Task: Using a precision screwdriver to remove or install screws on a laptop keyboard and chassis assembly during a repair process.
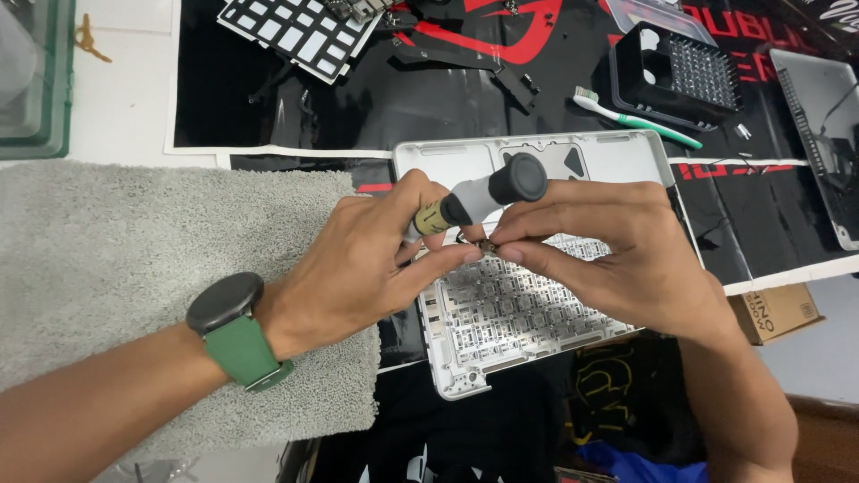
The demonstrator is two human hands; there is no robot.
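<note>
A silver laptop top case [537, 154] lies inside-up on the black mat, its bare keyboard frame [510, 313] showing. My left hand [358, 268], with a green-strapped watch on the wrist, grips a small screwdriver [479, 199] with a grey body and black cap, held over the frame. My right hand [617, 250] pinches a tiny dark part [488, 245] at the screwdriver's tip, thumb and forefinger meeting the left fingers. The tip itself is hidden by the fingers.
A grey towel [134, 268] covers the table at left. At the back lie a white keyboard grid [295, 31], a green-handled toothbrush [640, 121] and a black perforated tray [680, 72]. A silver panel [823, 134] sits far right, a small cardboard box [778, 311] below it.
</note>
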